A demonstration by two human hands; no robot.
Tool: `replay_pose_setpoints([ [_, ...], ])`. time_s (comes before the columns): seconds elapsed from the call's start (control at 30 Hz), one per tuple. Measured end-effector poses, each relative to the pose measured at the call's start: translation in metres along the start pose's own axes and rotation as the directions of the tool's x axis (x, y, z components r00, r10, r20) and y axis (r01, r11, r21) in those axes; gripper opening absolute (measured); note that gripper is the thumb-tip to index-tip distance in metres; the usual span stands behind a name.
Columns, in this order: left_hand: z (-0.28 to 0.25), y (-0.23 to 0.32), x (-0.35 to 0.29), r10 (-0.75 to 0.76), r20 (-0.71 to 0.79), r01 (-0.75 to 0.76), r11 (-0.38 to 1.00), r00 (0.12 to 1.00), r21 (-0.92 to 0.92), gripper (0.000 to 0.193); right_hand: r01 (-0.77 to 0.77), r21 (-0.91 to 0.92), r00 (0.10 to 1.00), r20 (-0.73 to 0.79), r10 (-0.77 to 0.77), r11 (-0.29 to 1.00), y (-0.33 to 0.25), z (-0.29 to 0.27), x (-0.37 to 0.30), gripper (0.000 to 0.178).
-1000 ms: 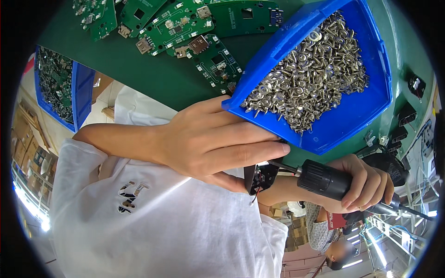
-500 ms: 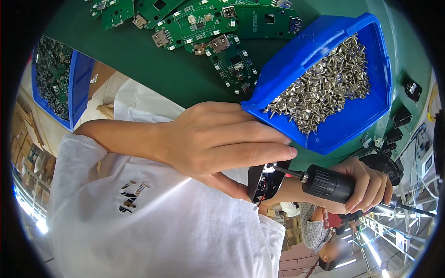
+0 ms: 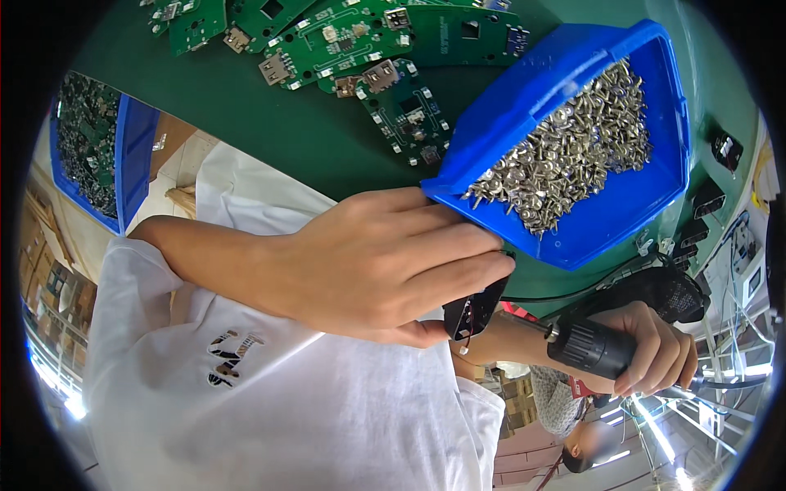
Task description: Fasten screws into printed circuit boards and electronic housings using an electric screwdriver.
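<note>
Centrally, the left hand (image 3: 368, 266) clamps a black plastic housing (image 3: 473, 315) between thumb and fingers, the visible part slanting lengthwise from upper right to lower left. At lower right, the right hand (image 3: 651, 352) grips a ribbed, cylindrical power screwdriver (image 3: 585, 345), nose pointing left and slightly up. Above, glinting metal screws (image 3: 565, 155) heap in a blue plastic bin (image 3: 524, 86); green circuit boards (image 3: 352, 49) overlap at top.

The background shows a co-worker (image 3: 558, 403), stacked cardboard boxes (image 3: 517, 401) — and, at lower right, bright tube lights (image 3: 656, 430).
</note>
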State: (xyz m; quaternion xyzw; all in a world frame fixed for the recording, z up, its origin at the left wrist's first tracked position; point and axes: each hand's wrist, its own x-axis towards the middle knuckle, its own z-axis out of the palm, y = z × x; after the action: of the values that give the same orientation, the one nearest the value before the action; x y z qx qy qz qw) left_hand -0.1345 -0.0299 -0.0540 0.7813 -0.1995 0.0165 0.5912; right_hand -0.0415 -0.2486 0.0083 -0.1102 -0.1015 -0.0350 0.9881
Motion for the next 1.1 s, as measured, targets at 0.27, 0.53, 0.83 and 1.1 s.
replay_pose_setpoints([
  [0.27, 0.005, 0.003, 0.005, 0.032, 0.013, -0.032, 0.999, 0.999, 0.0, 0.062, 0.014, -0.124, 0.999, -0.042, -0.019, 0.992, 0.004, 0.0, -0.009, 0.028],
  [0.53, 0.005, 0.001, 0.002, 0.048, 0.05, -0.049, 0.999, 0.998, 0.019, 0.063, 0.011, -0.13, 1.0, -0.021, -0.014, 0.991, -0.001, -0.003, -0.013, 0.031],
  [0.83, 0.01, 0.0, 0.003, 0.057, 0.049, -0.06, 0.996, 0.997, 0.063, 0.062, 0.036, -0.059, 0.999, 0.005, -0.036, 0.998, -0.009, -0.002, -0.008, 0.018],
  [1.1, 0.016, -0.004, 0.007, 0.173, 0.036, -0.176, 0.944, 0.984, 0.28, 0.045, 0.116, 0.007, 0.993, -0.015, -0.116, 0.993, -0.024, 0.01, 0.003, 0.011],
])
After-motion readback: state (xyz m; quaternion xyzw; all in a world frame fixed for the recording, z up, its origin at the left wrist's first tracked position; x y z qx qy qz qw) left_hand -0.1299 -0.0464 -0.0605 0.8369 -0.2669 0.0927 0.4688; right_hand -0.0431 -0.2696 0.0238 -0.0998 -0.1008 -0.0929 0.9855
